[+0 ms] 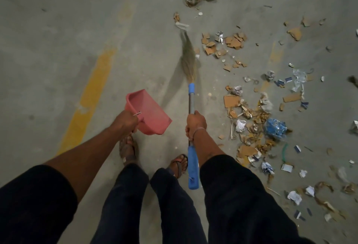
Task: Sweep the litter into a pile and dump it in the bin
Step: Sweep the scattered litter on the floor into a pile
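Litter (251,119) is lying scattered over the concrete floor (58,30) to the sweeper's right, only loosely gathering; no bin is showing. The right hand (195,124) is clenching the broom (190,98) handle, its blurred bristles apparently mid-stroke. The left hand (126,120) is gripping an empty pink dustpan (149,113), held aloft.

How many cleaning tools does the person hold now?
2: a pink plastic dustpan in the left hand, a blue-handled grass broom in the right hand.
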